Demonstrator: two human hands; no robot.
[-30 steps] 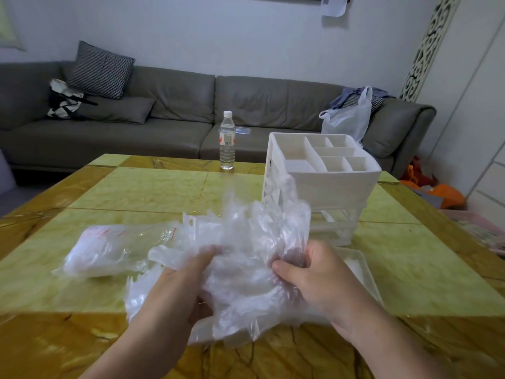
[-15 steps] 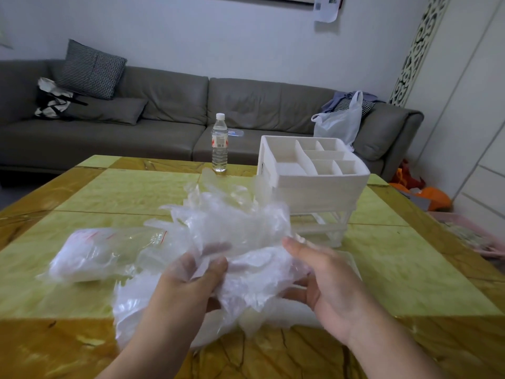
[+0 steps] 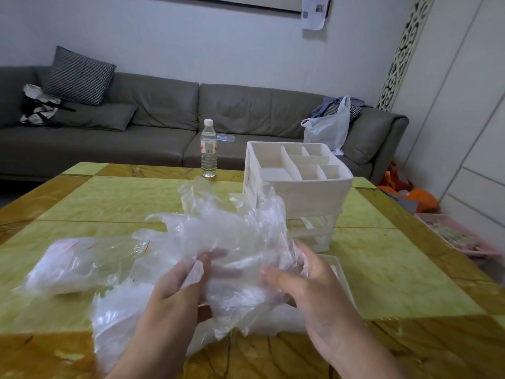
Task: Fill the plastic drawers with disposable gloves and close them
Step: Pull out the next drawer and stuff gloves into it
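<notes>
My left hand (image 3: 177,291) and right hand (image 3: 308,288) both clamp the bundle of disposable gloves (image 3: 226,242) between them above the table (image 3: 109,198). The white drawer unit (image 3: 297,187) stands beyond my right grip, its pulled-out drawer (image 3: 338,272) just under it.

Even, soft indoor light; no hard shadows. Dull sheen on my table (image 3: 382,269). My hands and the gloves (image 3: 232,242) slightly motion-blurred. Wide-angle bowing at frame edges; far corners soft.
</notes>
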